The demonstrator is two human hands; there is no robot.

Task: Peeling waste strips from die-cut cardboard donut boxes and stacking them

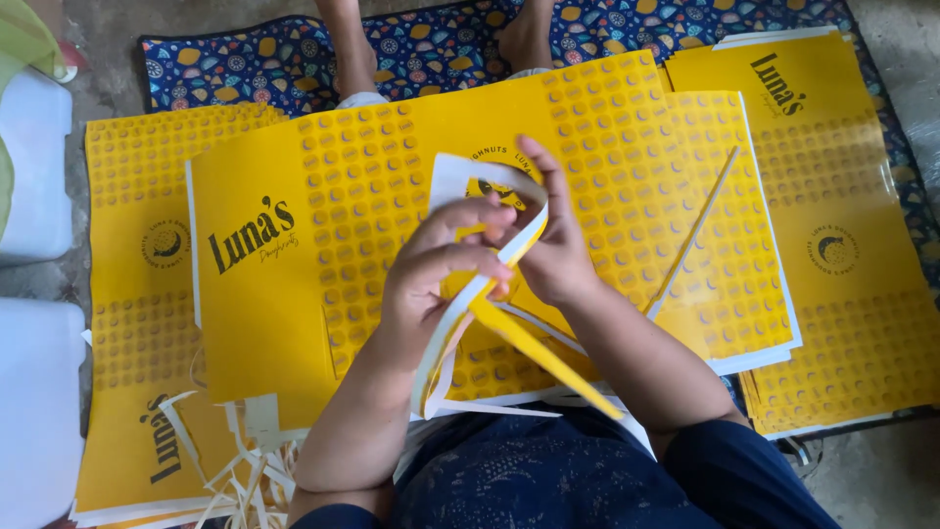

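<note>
Lying at the far left is a stack of yellow printed sheets (137,294), with white offcuts (235,470) curling near it. Pinching a yellow-and-white paper strip (480,294) over the top sheet (323,245), the left hand (436,269) is closing narrowly on it while the right hand (548,245) is gripping its upper loop. Light and floppy, it probably handles best held near the ends.

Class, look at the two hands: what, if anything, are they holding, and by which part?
Both the left hand and right hand pinch a curling yellow-and-white paper strip at its upper looped end; its tails hang free below.
</note>
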